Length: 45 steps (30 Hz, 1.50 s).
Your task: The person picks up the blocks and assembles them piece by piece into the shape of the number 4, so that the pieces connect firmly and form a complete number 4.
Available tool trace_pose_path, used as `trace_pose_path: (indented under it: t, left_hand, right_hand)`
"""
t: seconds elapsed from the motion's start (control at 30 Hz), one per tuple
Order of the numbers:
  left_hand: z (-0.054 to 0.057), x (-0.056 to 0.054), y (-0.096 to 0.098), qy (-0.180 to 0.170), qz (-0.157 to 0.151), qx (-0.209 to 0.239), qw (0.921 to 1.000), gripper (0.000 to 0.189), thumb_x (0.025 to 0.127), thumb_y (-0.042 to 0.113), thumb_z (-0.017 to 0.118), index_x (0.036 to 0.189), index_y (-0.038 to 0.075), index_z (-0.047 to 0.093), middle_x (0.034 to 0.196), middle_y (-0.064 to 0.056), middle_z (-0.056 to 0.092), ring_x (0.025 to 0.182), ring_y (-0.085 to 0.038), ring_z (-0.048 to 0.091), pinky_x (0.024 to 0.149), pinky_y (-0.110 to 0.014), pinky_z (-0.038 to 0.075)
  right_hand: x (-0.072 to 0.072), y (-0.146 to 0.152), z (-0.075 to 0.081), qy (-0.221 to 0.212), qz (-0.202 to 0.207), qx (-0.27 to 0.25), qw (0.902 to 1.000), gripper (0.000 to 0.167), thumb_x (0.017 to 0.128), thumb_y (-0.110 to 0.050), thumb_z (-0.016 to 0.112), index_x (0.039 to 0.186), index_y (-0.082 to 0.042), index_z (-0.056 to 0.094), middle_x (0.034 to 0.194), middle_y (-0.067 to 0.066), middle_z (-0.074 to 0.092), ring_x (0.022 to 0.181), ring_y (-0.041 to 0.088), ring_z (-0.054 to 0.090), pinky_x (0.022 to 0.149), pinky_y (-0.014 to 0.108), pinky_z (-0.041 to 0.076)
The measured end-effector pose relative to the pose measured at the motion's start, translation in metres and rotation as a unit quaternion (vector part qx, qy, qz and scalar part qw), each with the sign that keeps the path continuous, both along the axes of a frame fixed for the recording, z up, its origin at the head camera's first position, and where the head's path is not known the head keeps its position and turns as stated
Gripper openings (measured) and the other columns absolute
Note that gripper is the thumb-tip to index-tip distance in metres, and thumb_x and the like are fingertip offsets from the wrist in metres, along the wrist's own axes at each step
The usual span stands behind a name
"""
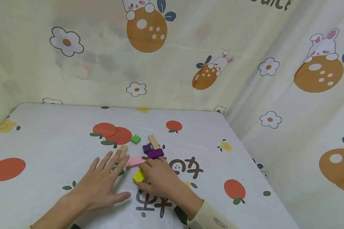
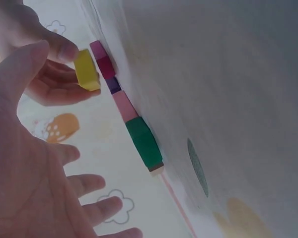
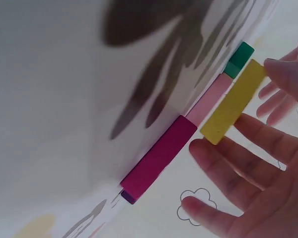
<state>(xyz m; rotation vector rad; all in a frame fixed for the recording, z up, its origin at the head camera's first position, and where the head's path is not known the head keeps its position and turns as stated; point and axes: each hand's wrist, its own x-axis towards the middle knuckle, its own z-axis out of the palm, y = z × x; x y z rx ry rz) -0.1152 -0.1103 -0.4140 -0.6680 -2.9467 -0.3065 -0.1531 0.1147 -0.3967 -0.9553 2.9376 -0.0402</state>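
Note:
My right hand (image 1: 161, 178) pinches a yellow block (image 1: 139, 176) between thumb and fingers, and the right wrist view shows the block (image 3: 233, 103) lifted off the cloth. My left hand (image 1: 101, 187) holds nothing; its fingers are spread over a dark green block (image 1: 121, 172) and a plain wooden block (image 1: 122, 153), hiding part of both. Between the hands lies a pink block (image 1: 134, 162). Just past the right fingertips is a purple block (image 1: 155, 154), beside a darker purple block (image 1: 146, 149) and a second wooden block (image 1: 154, 142).
A bright green block (image 1: 136, 139) lies apart, toward the back. The white tablecloth (image 1: 206, 197) is printed with fruit and dark lettering. A patterned curtain (image 1: 103, 73) hangs behind the table. Something black (image 1: 180, 215) shows below the right forearm.

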Motion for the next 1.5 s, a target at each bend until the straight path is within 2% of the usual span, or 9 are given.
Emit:
trace_pose_path:
  t: [0.17,0.37,0.63,0.9,1.17,1.27,1.4,1.5]
  left_hand:
    - [0.001,0.001,0.000,0.000,-0.003,0.000,1.0000,0.109,0.081,0.083,0.060,0.164,0.018,0.030,0.171,-0.013,0.026,0.155,-0.044,0.028,0.117,-0.072,0.027]
    - [0.001,0.002,0.000,0.002,-0.004,0.004,1.0000,0.108,0.082,0.081,0.061,0.164,0.018,0.031,0.171,-0.014,0.027,0.155,-0.044,0.028,0.118,-0.072,0.027]
    - [0.002,0.004,0.001,-0.016,-0.002,0.005,0.9999,0.108,0.082,0.080,0.062,0.164,0.018,0.031,0.171,-0.013,0.025,0.155,-0.044,0.026,0.118,-0.072,0.025]
    - [0.004,0.005,0.000,-0.027,-0.008,0.004,0.9996,0.109,0.082,0.083,0.059,0.165,0.019,0.028,0.172,-0.013,0.023,0.155,-0.045,0.026,0.118,-0.073,0.024]
    - [0.002,0.006,0.000,-0.023,-0.011,0.010,0.9996,0.105,0.082,0.079,0.062,0.164,0.020,0.032,0.173,-0.011,0.021,0.155,-0.043,0.028,0.118,-0.072,0.026]
    - [0.005,0.010,0.001,-0.036,-0.023,0.016,0.9990,0.104,0.083,0.078,0.062,0.164,0.020,0.031,0.173,-0.011,0.021,0.155,-0.043,0.028,0.118,-0.072,0.027]
    - [0.008,0.015,0.004,-0.061,-0.040,0.018,0.9972,0.101,0.085,0.078,0.060,0.164,0.021,0.032,0.171,-0.010,0.028,0.156,-0.041,0.027,0.118,-0.072,0.026]
    - [0.007,0.018,0.007,-0.081,-0.051,0.021,0.9952,0.100,0.086,0.079,0.057,0.164,0.021,0.032,0.170,-0.008,0.031,0.156,-0.040,0.027,0.119,-0.072,0.025]
  right_hand:
    - [0.006,0.009,0.003,-0.019,0.025,-0.011,0.9994,0.051,0.094,-0.047,0.071,0.138,-0.021,0.063,0.137,-0.003,0.065,0.131,0.019,0.058,0.121,0.048,0.039]
    - [0.012,0.014,0.005,-0.072,0.070,-0.018,0.9948,0.051,0.093,-0.042,0.073,0.139,-0.022,0.063,0.140,-0.005,0.062,0.128,0.015,0.059,0.112,0.034,0.049]
    - [0.018,0.015,0.002,-0.111,0.120,-0.020,0.9863,0.047,0.092,-0.031,0.076,0.136,-0.022,0.064,0.142,-0.008,0.061,0.126,0.008,0.059,0.109,0.026,0.049]
    - [0.020,0.015,0.000,-0.133,0.126,-0.022,0.9828,0.045,0.091,-0.025,0.075,0.135,-0.024,0.064,0.139,-0.011,0.062,0.122,0.006,0.059,0.110,0.026,0.048]
    - [0.019,0.016,-0.002,-0.122,0.130,-0.024,0.9837,0.045,0.091,-0.028,0.076,0.134,-0.023,0.065,0.136,-0.011,0.064,0.120,0.005,0.059,0.109,0.025,0.048]
    - [0.019,0.016,-0.002,-0.118,0.130,-0.028,0.9841,0.046,0.091,-0.029,0.076,0.135,-0.023,0.064,0.138,-0.010,0.063,0.122,0.006,0.060,0.109,0.026,0.049]
    - [0.017,0.020,-0.001,-0.113,0.128,-0.038,0.9845,0.045,0.091,-0.032,0.075,0.134,-0.023,0.065,0.138,-0.010,0.064,0.123,0.006,0.060,0.107,0.026,0.050]
    - [0.016,0.024,0.002,-0.124,0.112,-0.043,0.9850,0.044,0.092,-0.033,0.073,0.134,-0.024,0.065,0.138,-0.010,0.064,0.125,0.006,0.060,0.107,0.028,0.051]
